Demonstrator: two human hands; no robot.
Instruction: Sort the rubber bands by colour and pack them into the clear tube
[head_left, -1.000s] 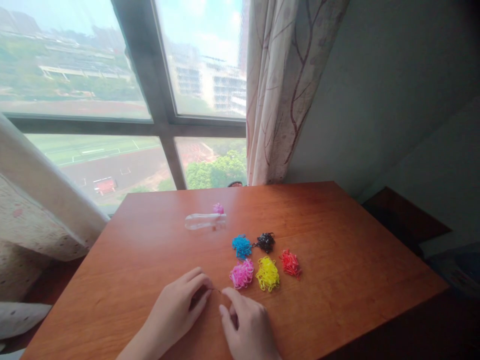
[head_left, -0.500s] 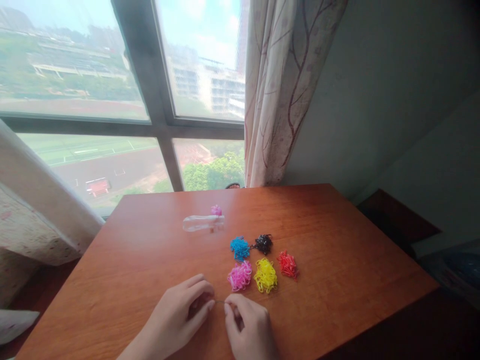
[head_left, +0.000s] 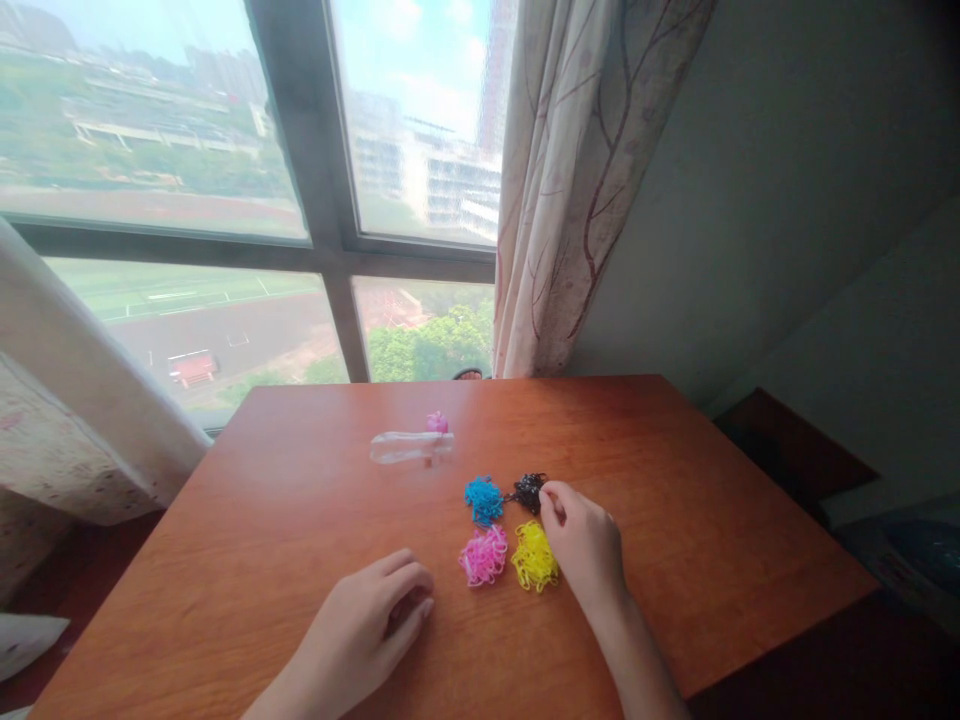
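My left hand [head_left: 375, 625] rests near the front of the wooden table, fingers curled and thumb close to the index finger; what it holds, if anything, is too small to make out. Reaching forward, my right hand [head_left: 581, 535] has its thumb and index finger pinched at the right edge of a pile of black rubber bands [head_left: 528, 490]. To the left of that pile lie blue rubber bands [head_left: 484, 499]. Closer to me are pink rubber bands [head_left: 484, 556] and yellow rubber bands [head_left: 535, 556]. The right hand hides the red pile.
Farther back on the table [head_left: 300, 470] lies a clear plastic object [head_left: 409, 447], with a small pink item [head_left: 437, 423] behind it. A window [head_left: 322, 200] and a patterned curtain [head_left: 555, 200] stand beyond the table's far edge.
My right hand has moved away from the left, forward and right to the black pile. A thin dark strand that stretched between both hands no longer shows. The left hand stays nearly still.
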